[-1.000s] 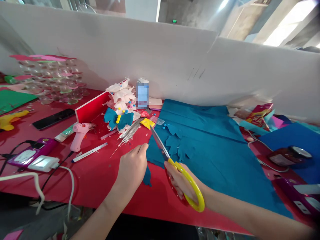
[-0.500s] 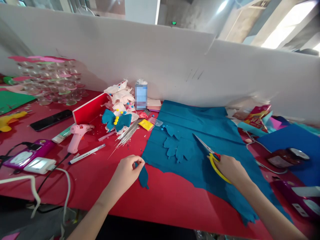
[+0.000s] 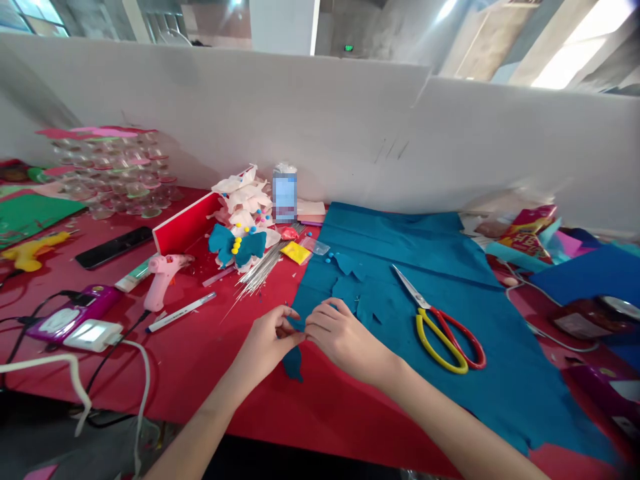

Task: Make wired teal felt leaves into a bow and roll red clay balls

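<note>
Between my two hands is a small cut piece of teal fabric (image 3: pixel 293 363), its lower end hanging below my fingers. My left hand (image 3: pixel 267 337) pinches it. My right hand (image 3: pixel 345 333) meets the left at the fingertips, closed on the same piece, though its grip is partly hidden. Scissors (image 3: pixel 425 307) with one yellow and one red handle lie on the large teal sheet (image 3: pixel 400 233) to the right. Several cut teal shapes (image 3: pixel 370 303) rest on that sheet, partly behind my right hand. A teal flower-like piece with yellow balls (image 3: pixel 237 247) sits further left.
On the left lie a pink glue gun (image 3: pixel 164 280), a marker (image 3: pixel 181 312), a black phone (image 3: pixel 114 247) and a purple power strip (image 3: pixel 75 310) with cables. Thin wires (image 3: pixel 260 270) and a yellow packet (image 3: pixel 296 252) are mid-table. A jar (image 3: pixel 595 317) stands right; a white partition (image 3: pixel 225 107) rises behind.
My right hand has let go of the scissors, leaving them on the teal sheet, and has moved left to join my left hand at the small fabric piece.
</note>
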The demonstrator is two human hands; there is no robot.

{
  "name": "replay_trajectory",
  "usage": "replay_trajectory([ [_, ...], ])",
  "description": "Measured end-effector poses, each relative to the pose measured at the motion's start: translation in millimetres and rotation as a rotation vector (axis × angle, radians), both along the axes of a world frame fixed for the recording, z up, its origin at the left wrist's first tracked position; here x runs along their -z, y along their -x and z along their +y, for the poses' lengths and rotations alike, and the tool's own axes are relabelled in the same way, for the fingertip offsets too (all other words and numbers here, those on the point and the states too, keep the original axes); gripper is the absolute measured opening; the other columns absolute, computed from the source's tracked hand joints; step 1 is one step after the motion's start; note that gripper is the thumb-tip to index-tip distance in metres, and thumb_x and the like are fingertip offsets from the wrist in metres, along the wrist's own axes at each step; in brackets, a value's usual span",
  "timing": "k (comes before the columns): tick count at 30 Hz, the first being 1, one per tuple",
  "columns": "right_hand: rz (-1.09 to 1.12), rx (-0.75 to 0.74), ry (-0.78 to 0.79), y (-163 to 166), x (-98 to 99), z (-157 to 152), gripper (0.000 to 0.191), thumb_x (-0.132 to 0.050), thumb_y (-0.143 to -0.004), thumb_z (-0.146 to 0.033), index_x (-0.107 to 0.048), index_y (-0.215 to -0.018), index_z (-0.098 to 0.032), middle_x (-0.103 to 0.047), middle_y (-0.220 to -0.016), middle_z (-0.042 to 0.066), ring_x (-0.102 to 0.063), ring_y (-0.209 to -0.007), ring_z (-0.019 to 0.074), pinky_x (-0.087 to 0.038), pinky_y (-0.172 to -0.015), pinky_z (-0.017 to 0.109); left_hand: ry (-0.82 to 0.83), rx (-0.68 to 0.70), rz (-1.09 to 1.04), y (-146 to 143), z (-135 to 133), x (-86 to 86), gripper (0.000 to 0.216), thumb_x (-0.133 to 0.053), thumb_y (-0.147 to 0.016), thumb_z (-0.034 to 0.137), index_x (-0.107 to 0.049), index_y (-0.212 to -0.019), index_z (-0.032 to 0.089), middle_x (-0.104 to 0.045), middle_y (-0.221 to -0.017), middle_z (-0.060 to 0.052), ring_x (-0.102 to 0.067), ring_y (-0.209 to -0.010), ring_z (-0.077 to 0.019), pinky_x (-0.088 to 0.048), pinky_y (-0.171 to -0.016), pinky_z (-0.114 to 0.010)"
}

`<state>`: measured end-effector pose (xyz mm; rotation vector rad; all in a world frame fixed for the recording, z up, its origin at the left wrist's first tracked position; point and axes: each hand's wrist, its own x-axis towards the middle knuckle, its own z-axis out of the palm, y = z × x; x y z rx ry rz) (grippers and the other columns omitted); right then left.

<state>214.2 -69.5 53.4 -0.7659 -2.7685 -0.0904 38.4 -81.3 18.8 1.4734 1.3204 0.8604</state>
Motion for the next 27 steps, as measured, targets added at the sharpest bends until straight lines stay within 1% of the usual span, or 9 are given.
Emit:
replay_trajectory([
  [3, -0.021, -0.023, 0.023, -5.7, 2.8, 9.9, 0.023, -0.039, -0.095, -0.015, -0.061, -0.090, -0.016, -0.064, -0.095, 0.008, -0.055, -0.094, 0.0198, -0.040, -0.090, 0.039, 0.005, 0.048, 0.006, 10.9, -2.1, -0.1, 0.029, -0.060, -0.079, 0.035, -0.054, -0.103, 0.020, -0.068, -0.077, -0.001, -0.064, -0.077, -0.0175, -0.048, -0.070, -0.027],
  [6, 0.019, 0.009, 0.068, -18.6, 7.4, 20.7, 0.021, -0.039, -0.095, -0.014, -0.059, -0.090, -0.017, -0.063, -0.096, 0.008, -0.054, -0.095, 0.0206, -0.039, -0.091, 0.041, -0.058, 0.107, 0.129, 25.0, -1.8, -4.2, 0.028, -0.044, -0.090, 0.037, -0.055, -0.111, 0.023, -0.067, -0.094, -0.004, -0.063, -0.092, -0.0180, -0.047, -0.080, -0.029],
  [8, 0.159, 0.058, 0.170, -27.8, 14.5, 27.5, 0.019, -0.040, -0.095, -0.016, -0.058, -0.089, -0.018, -0.062, -0.097, 0.009, -0.054, -0.097, 0.0206, -0.042, -0.089, 0.040, -0.146, 0.211, 0.272, 32.4, 0.5, -7.1, 0.026, -0.041, -0.092, 0.034, -0.060, -0.109, 0.026, -0.063, -0.105, -0.004, -0.060, -0.099, -0.0184, -0.045, -0.087, -0.030],
  [10, 0.369, 0.104, 0.308, -35.1, 23.9, 32.8, 0.015, -0.042, -0.095, -0.019, -0.056, -0.090, -0.019, -0.059, -0.100, 0.010, -0.054, -0.098, 0.0200, -0.045, -0.086, 0.037, -0.214, 0.375, 0.391, 36.1, 4.0, -9.3, 0.022, -0.048, -0.089, 0.029, -0.062, -0.107, 0.028, -0.059, -0.110, -0.003, -0.058, -0.101, -0.0184, -0.043, -0.089, -0.030],
  [12, 0.541, 0.133, 0.414, -38.7, 32.7, 35.7, 0.012, -0.043, -0.094, -0.021, -0.055, -0.091, -0.020, -0.058, -0.101, 0.011, -0.055, -0.098, 0.0194, -0.047, -0.084, 0.035, -0.239, 0.518, 0.458, 36.2, 7.8, -11.0, 0.021, -0.052, -0.088, 0.025, -0.062, -0.105, 0.029, -0.058, -0.107, -0.002, -0.058, -0.097, -0.0173, -0.044, -0.087, -0.029],
  [14, 0.628, 0.151, 0.466, -38.9, 38.3, 36.2, 0.011, -0.045, -0.093, -0.022, -0.054, -0.088, -0.019, -0.057, -0.099, 0.010, -0.056, -0.096, 0.0188, -0.048, -0.083, 0.034, -0.253, 0.594, 0.492, 34.5, 10.9, -12.6, 0.016, -0.053, -0.087, 0.023, -0.062, -0.100, 0.027, -0.058, -0.102, -0.001, -0.059, -0.092, -0.0161, -0.044, -0.082, -0.027],
  [17, 0.663, 0.146, 0.500, -36.6, 40.3, 34.6, 0.011, -0.046, -0.092, -0.023, -0.054, -0.085, -0.019, -0.057, -0.096, 0.009, -0.057, -0.094, 0.0182, -0.047, -0.082, 0.033, -0.264, 0.623, 0.514, 31.9, 12.8, -15.0, 0.012, -0.051, -0.088, 0.021, -0.061, -0.095, 0.025, -0.057, -0.098, 0.000, -0.058, -0.089, -0.0155, -0.044, -0.080, -0.025],
  [24, 0.618, 0.087, 0.542, -35.2, 40.4, 31.4, 0.008, -0.047, -0.092, -0.021, -0.054, -0.088, -0.020, -0.056, -0.098, 0.009, -0.055, -0.097, 0.0188, -0.048, -0.083, 0.034, -0.276, 0.639, 0.538, 27.2, 10.4, -21.4, 0.015, -0.045, -0.091, 0.017, -0.059, -0.088, 0.023, -0.057, -0.096, -0.001, -0.058, -0.088, -0.0158, -0.042, -0.080, -0.026],
  [27, 0.574, 0.068, 0.564, -34.7, 39.8, 29.0, 0.007, -0.048, -0.092, -0.020, -0.054, -0.089, -0.021, -0.057, -0.098, 0.008, -0.055, -0.097, 0.0185, -0.048, -0.083, 0.034, -0.266, 0.615, 0.553, 26.4, 4.0, -23.6, 0.016, -0.045, -0.089, 0.014, -0.058, -0.092, 0.024, -0.059, -0.099, 0.000, -0.059, -0.090, -0.0157, -0.043, -0.080, -0.026],
])
